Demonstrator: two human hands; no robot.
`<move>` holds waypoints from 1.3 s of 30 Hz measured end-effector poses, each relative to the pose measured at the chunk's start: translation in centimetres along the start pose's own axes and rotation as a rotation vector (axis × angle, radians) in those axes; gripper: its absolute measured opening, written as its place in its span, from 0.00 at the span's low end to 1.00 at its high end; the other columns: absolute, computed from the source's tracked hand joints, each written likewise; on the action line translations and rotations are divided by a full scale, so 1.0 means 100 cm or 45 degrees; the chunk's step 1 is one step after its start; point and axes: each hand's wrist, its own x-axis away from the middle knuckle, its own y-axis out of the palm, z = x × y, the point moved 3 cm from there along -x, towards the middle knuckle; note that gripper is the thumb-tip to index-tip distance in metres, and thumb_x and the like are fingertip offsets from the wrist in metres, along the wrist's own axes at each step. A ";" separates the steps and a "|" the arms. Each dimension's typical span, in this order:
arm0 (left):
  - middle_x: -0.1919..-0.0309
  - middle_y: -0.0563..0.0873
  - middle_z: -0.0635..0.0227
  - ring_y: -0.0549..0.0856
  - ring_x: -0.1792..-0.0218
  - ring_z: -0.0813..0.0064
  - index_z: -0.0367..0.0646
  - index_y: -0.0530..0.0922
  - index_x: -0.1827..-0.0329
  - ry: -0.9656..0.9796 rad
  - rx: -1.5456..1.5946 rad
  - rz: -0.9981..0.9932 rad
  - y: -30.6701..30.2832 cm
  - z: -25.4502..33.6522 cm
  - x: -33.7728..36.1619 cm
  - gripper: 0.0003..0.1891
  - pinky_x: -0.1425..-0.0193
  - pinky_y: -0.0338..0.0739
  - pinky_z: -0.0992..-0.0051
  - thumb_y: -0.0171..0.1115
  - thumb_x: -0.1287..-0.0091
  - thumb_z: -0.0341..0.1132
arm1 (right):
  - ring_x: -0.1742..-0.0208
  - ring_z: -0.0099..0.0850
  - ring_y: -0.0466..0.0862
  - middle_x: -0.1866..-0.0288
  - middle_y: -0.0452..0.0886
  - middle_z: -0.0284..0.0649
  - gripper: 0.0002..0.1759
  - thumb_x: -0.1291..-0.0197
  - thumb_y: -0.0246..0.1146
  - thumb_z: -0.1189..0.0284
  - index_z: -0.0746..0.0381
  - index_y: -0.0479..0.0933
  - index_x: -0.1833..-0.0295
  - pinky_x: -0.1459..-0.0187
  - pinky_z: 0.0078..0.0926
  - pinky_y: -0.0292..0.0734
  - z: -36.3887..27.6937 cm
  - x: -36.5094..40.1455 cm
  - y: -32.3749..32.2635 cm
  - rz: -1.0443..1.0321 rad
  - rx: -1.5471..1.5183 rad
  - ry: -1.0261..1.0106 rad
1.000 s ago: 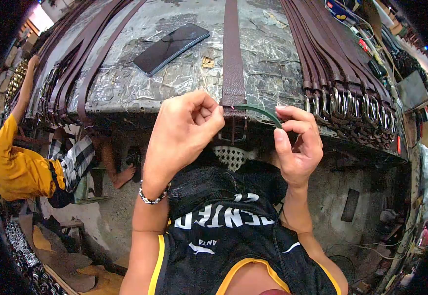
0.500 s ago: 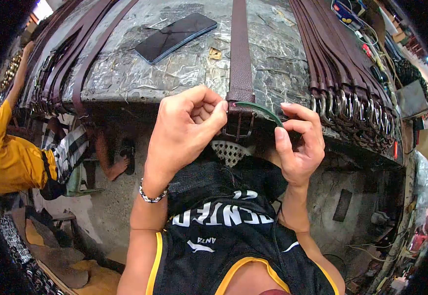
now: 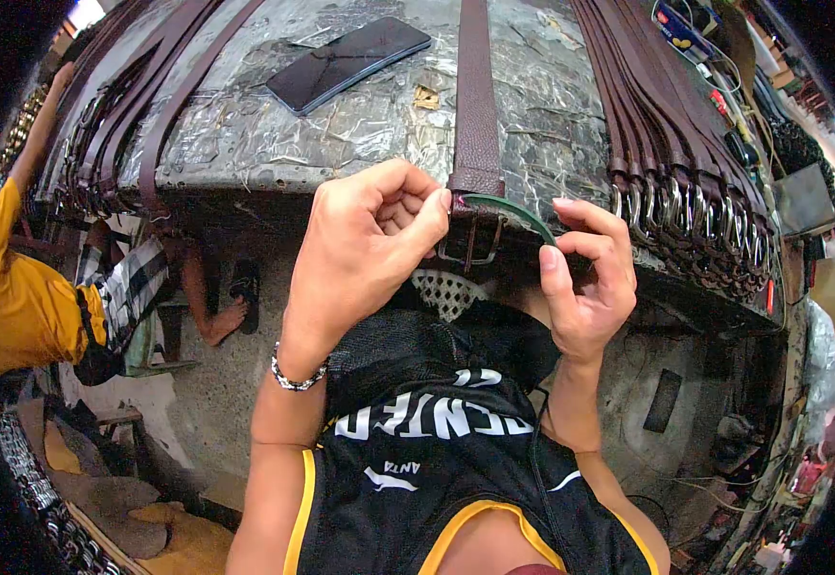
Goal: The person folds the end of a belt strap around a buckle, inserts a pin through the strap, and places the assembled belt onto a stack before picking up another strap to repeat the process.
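A dark brown leather belt (image 3: 479,115) runs down the middle of the worktop, its buckle (image 3: 470,240) hanging over the front edge. Beside the belt loop (image 3: 476,180), my left hand (image 3: 355,244) is closed, thumb and forefinger pinched at the belt's left edge. What lies between those fingertips is too small to make out. My right hand (image 3: 590,287) pinches one end of a thin, curved green strip (image 3: 518,208). The strip's other end lies across the belt just below the loop, with a pinkish spot near its tip.
A dark phone (image 3: 350,65) lies on the worn worktop (image 3: 360,134). Several buckled belts (image 3: 672,153) hang at the right, and more brown belts (image 3: 135,125) drape at the left. A person in a yellow shirt (image 3: 39,307) is at the far left.
Both hands keep nearly the same hold and position around the belt. The view has shifted slightly, and the worktop and phone appear a little higher and further right.
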 end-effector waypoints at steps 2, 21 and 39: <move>0.72 0.87 0.75 0.85 0.74 0.88 0.36 0.85 0.58 -0.001 -0.004 0.000 0.000 0.001 0.000 0.08 0.71 0.76 0.85 0.68 0.22 0.33 | 0.46 0.41 0.87 0.44 0.88 0.48 0.08 0.43 0.74 0.80 0.65 0.82 0.60 0.41 0.37 0.82 0.001 0.000 0.000 -0.002 0.009 -0.003; 0.72 0.87 0.74 0.86 0.73 0.86 0.35 0.85 0.58 -0.008 0.130 0.013 0.002 0.000 -0.001 0.08 0.70 0.78 0.84 0.68 0.22 0.32 | 0.45 0.40 0.87 0.43 0.88 0.47 0.08 0.43 0.75 0.80 0.64 0.83 0.60 0.40 0.37 0.81 0.000 0.000 0.000 -0.002 0.017 0.009; 0.77 0.83 0.78 0.78 0.78 0.89 0.38 0.82 0.68 -0.159 -0.164 -0.046 -0.045 -0.005 0.009 0.13 0.74 0.71 0.81 0.70 0.24 0.35 | 0.46 0.41 0.87 0.44 0.89 0.48 0.07 0.42 0.74 0.79 0.65 0.83 0.59 0.42 0.37 0.82 0.003 0.001 -0.001 0.033 -0.022 0.029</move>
